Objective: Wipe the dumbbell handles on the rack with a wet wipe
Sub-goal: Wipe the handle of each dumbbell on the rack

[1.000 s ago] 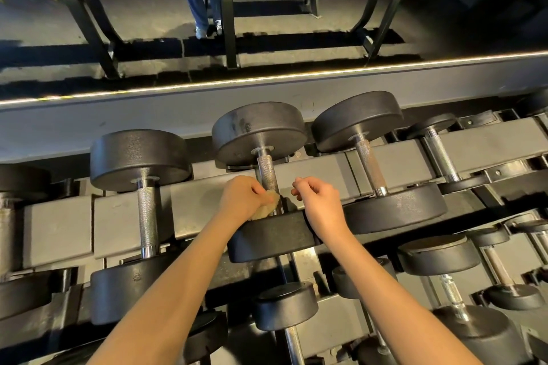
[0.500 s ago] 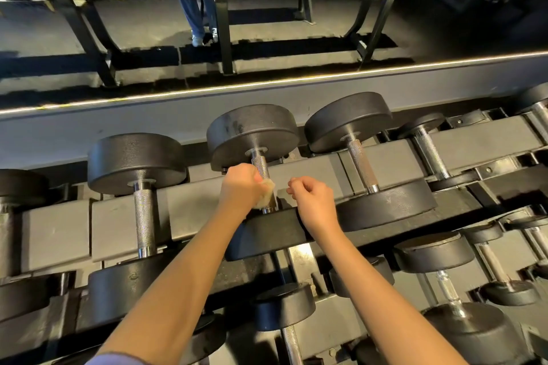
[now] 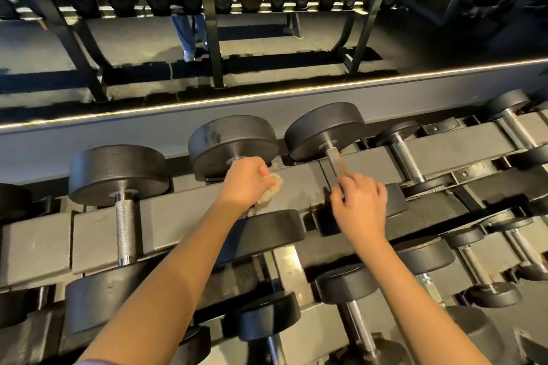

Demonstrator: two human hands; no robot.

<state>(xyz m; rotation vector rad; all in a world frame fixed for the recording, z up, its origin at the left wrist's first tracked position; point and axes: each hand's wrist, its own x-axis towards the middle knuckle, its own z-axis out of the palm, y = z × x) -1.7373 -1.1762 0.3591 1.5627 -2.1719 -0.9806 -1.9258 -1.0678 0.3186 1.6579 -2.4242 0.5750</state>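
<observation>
A thin light strip point(image 3: 267, 94) edges a grey ledge point(image 3: 89, 133) before a dark, patchily lit floor point(image 3: 133, 41).

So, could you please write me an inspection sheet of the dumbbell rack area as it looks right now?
Surface: grey tiered rack, with dumbbells seated in rows across it.
Job's things: wet wipe bunched around the handle of the middle dumbbell; neighbouring dumbbell's handle, to its right, is bare.
Clutter: nothing seen.
Hands: left hand grips the wet wipe on the handle; right hand has curled fingers at the lower end of the neighbouring dumbbell's handle, but blur hides whether it grips.
Cables: nothing seen.
Surroundings: second rack beyond, with a person's legs behind it.
</observation>
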